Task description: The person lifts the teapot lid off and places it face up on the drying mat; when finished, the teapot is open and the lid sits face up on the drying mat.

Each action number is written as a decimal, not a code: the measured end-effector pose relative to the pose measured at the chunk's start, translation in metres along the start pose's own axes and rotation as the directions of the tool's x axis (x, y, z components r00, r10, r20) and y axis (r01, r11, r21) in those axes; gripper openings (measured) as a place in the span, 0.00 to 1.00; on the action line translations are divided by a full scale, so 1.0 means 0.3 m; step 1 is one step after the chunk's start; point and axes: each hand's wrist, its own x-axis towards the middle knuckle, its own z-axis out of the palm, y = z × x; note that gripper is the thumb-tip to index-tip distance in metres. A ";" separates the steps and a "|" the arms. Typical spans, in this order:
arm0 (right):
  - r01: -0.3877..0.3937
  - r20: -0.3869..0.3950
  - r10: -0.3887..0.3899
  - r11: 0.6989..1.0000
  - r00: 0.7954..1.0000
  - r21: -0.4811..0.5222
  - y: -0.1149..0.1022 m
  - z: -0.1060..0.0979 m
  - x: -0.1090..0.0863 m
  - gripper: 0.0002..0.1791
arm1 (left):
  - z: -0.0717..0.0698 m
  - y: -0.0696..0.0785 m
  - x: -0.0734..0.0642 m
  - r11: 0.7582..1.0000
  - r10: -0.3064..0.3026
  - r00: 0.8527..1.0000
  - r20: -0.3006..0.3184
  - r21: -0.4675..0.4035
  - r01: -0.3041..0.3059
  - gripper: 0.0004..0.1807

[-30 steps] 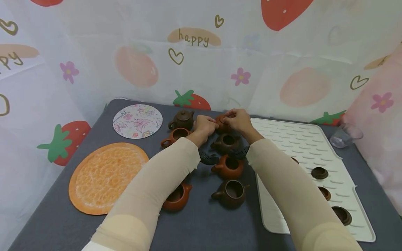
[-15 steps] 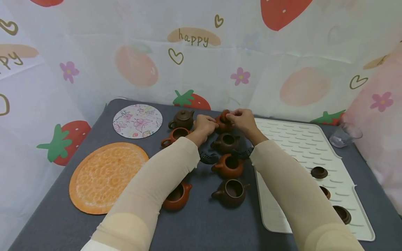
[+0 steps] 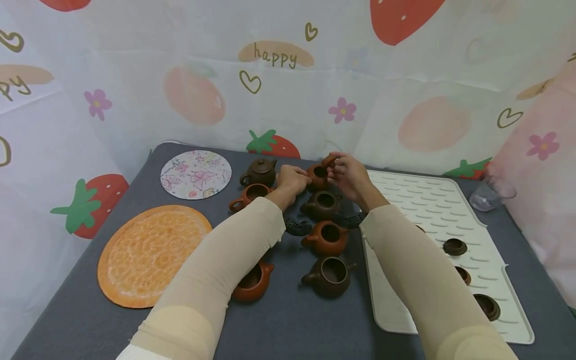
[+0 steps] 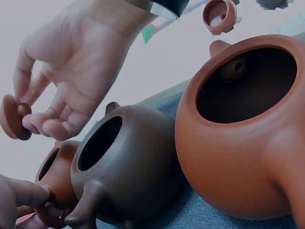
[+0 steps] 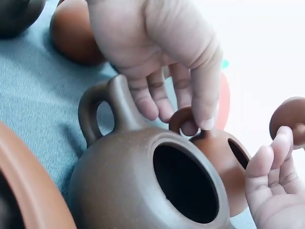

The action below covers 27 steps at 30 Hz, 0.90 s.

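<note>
My left hand [image 3: 291,181] pinches the handle of a small reddish-brown teapot [image 5: 220,167] at the far side of the table, its dark mouth uncovered. Beside it, my right hand [image 3: 351,177] holds the teapot's round lid [image 4: 12,119] by the knob, raised above the rim and tilted on edge. Close in front stands a dark brown teapot [image 5: 124,191] without a lid. Nearer still, an orange-brown teapot [image 3: 330,245] and another dark brown one [image 3: 330,287] also stand uncovered.
Left of my left hand are a lidded dark teapot [image 3: 262,172] and an open orange one [image 3: 245,199]. Another orange teapot [image 3: 252,287] is partly behind my left sleeve. Several lids lie on a white tray [image 3: 490,260]. Two round mats [image 3: 153,255] and a clear cup [image 3: 488,195] flank them.
The lid has been lifted off the small reddish-brown teapot and tipped up, exposing its opening. My right hand has moved slightly right and turned its palm side up; the left hand stays put.
</note>
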 end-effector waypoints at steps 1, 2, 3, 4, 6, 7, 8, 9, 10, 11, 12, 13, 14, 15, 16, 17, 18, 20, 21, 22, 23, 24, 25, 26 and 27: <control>-0.001 0.002 0.001 1.000 1.000 0.029 -0.001 -0.001 -0.004 0.15 | 0.000 0.000 -0.001 1.000 0.001 1.000 0.000 -0.001 -0.001 0.02; 0.001 0.007 -0.001 0.998 1.000 0.055 -0.003 -0.002 -0.008 0.13 | -0.001 -0.001 -0.001 1.000 0.003 1.000 0.002 -0.003 -0.003 0.02; 0.007 0.016 -0.008 0.997 1.000 0.076 -0.004 -0.004 -0.012 0.13 | -0.002 -0.001 -0.002 1.000 0.003 1.000 0.003 -0.005 -0.003 0.02; 0.014 0.031 -0.017 0.996 0.999 0.090 -0.007 -0.006 -0.016 0.13 | -0.002 -0.002 -0.001 1.000 0.003 1.000 0.004 -0.007 -0.003 0.02; 0.030 0.064 -0.036 0.996 0.997 0.085 -0.014 -0.009 -0.025 0.13 | -0.003 -0.003 -0.002 1.000 0.001 1.000 0.006 -0.011 -0.001 0.02; 0.036 0.080 -0.042 0.996 0.996 0.079 -0.018 -0.011 -0.029 0.12 | -0.004 -0.004 -0.001 1.000 0.000 1.000 0.008 -0.014 0.000 0.02; 0.039 0.094 -0.046 0.997 0.995 0.073 -0.023 -0.013 -0.035 0.12 | -0.004 -0.004 -0.001 1.000 -0.001 1.000 0.008 -0.018 0.001 0.02; 0.041 0.107 -0.047 0.997 0.993 0.062 -0.030 -0.016 -0.041 0.13 | -0.005 -0.005 -0.001 1.000 -0.002 1.000 0.007 -0.020 0.002 0.02; 0.040 0.116 -0.045 0.998 0.992 0.048 -0.037 -0.019 -0.048 0.14 | -0.005 -0.005 -0.001 1.000 -0.003 1.000 0.008 -0.022 0.003 0.02; 0.036 0.123 -0.040 0.999 0.992 0.033 -0.045 -0.021 -0.055 0.15 | -0.006 -0.005 -0.001 1.000 -0.002 1.000 0.009 -0.024 0.002 0.02; 0.031 0.131 -0.034 0.999 0.991 0.024 -0.053 -0.024 -0.062 0.16 | -0.006 -0.006 -0.002 1.000 -0.002 1.000 0.009 -0.026 0.002 0.03; 0.028 0.138 -0.029 1.000 0.990 0.011 -0.063 -0.027 -0.070 0.18 | -0.005 -0.005 -0.003 1.000 -0.002 1.000 0.010 -0.028 0.003 0.03; 0.023 0.144 -0.023 1.000 0.989 0.002 -0.074 -0.030 -0.078 0.19 | -0.005 -0.005 -0.004 1.000 -0.003 1.000 0.011 -0.030 0.003 0.03; 0.022 0.147 -0.020 1.000 0.989 -0.012 -0.085 -0.034 -0.087 0.20 | -0.004 -0.005 -0.005 0.999 -0.003 1.000 0.013 -0.033 0.003 0.03; 0.020 0.148 -0.016 1.000 0.989 -0.024 -0.095 -0.037 -0.095 0.21 | -0.005 -0.006 -0.006 0.999 -0.002 1.000 0.015 -0.035 0.003 0.03; 0.019 0.150 -0.014 0.999 0.989 -0.037 -0.106 -0.040 -0.104 0.22 | -0.005 -0.007 -0.007 0.999 -0.001 1.000 0.017 -0.037 0.002 0.03; 0.023 0.155 -0.016 0.999 0.988 -0.046 -0.117 -0.043 -0.113 0.24 | -0.005 -0.008 -0.008 0.999 -0.001 1.000 0.019 -0.039 0.002 0.03; 0.037 0.161 -0.026 0.997 0.987 -0.068 -0.138 -0.049 -0.132 0.26 | -0.007 -0.009 -0.010 0.999 0.002 1.000 0.023 -0.044 -0.001 0.03; 0.043 0.163 -0.030 0.996 0.986 -0.081 -0.148 -0.052 -0.142 0.26 | -0.008 -0.010 -0.010 0.999 0.004 1.000 0.025 -0.043 -0.003 0.03; 0.050 0.169 -0.033 0.994 0.985 -0.094 -0.158 -0.055 -0.153 0.27 | -0.010 -0.010 -0.011 0.999 0.004 1.000 0.026 -0.045 -0.003 0.03; 0.058 0.176 -0.038 0.993 0.984 -0.105 -0.168 -0.060 -0.164 0.27 | -0.011 -0.011 -0.012 0.999 0.005 1.000 0.027 -0.048 -0.004 0.03; 0.066 0.183 -0.044 0.992 0.982 -0.112 -0.178 -0.063 -0.175 0.27 | -0.013 -0.011 -0.013 0.999 0.005 1.000 0.028 -0.051 -0.004 0.03; 0.069 0.188 -0.047 0.991 0.981 -0.116 -0.188 -0.068 -0.185 0.27 | -0.014 -0.011 -0.014 0.999 0.006 1.000 0.027 -0.054 -0.005 0.03; 0.073 0.194 -0.047 0.989 0.980 -0.125 -0.198 -0.074 -0.195 0.27 | -0.015 -0.011 -0.014 0.998 0.008 1.000 0.026 -0.058 -0.006 0.03; 0.080 0.198 -0.051 0.987 0.979 -0.139 -0.207 -0.080 -0.206 0.26 | -0.016 -0.011 -0.015 0.998 0.010 1.000 0.024 -0.060 -0.009 0.03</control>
